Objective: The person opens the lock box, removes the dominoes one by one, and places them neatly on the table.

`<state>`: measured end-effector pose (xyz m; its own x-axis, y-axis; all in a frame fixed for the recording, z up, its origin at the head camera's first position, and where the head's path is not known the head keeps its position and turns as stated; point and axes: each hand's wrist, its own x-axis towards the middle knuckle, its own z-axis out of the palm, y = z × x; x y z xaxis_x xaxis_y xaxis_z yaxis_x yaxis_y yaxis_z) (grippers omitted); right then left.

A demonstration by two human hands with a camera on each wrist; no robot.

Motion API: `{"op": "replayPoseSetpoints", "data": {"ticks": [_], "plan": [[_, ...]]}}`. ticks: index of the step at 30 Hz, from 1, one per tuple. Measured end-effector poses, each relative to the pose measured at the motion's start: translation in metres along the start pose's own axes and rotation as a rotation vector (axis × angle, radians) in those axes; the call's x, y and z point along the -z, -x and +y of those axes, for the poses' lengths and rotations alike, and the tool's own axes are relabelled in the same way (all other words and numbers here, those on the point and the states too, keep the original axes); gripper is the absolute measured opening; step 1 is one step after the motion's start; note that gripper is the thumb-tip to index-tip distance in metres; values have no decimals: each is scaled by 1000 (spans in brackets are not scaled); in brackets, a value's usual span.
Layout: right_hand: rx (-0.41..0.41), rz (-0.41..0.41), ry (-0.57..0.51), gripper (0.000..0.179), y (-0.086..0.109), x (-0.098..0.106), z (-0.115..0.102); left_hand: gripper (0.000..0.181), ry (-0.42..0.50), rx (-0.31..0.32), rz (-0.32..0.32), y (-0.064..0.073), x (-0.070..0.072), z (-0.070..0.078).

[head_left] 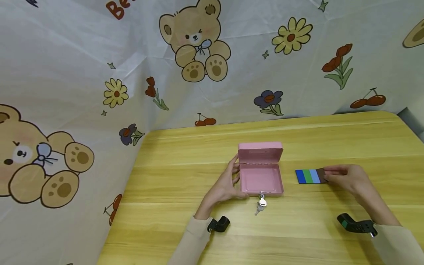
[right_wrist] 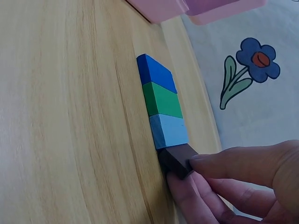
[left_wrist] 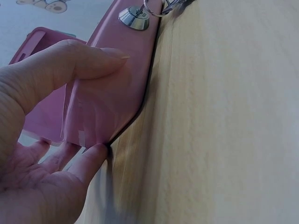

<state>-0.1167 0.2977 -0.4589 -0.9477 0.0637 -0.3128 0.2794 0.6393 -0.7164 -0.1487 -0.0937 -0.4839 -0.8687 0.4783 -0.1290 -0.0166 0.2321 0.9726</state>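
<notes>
A pink metal cash box (head_left: 261,179) stands on the table with its lid (head_left: 260,154) raised, and nothing lies inside. My left hand (head_left: 226,185) grips its left side, thumb on the front wall and fingers around the corner. A silver lock (left_wrist: 134,18) sits in the front wall, keys (head_left: 260,209) hanging from it. To the right of the box, my right hand (head_left: 350,179) pinches a dark brown block (right_wrist: 178,157) between thumb and fingers. The brown block is slightly tilted against the end of a row: light blue (right_wrist: 169,130), green (right_wrist: 162,100) and dark blue (right_wrist: 157,73) blocks.
The wooden table (head_left: 179,169) runs back to a white cloth (head_left: 238,92) printed with bears and flowers, which also hangs along the left side. Black wrist cameras (head_left: 219,223) are strapped at both cuffs.
</notes>
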Motion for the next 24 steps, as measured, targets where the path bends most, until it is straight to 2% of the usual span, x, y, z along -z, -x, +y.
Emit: {"op": "replayPoseSetpoints", "data": {"ticks": [9,15,24], "plan": [[-14,3,-5,47,0,-1,-1,145,6,5,-2,-3,0,0],[-20,-1,-18,54,2,-1,0,145,5,-8,-8,-4,0,-1],[25,9,-100,57,8,-5,0,144,7,-13,-10,-4,5,-5]]}}
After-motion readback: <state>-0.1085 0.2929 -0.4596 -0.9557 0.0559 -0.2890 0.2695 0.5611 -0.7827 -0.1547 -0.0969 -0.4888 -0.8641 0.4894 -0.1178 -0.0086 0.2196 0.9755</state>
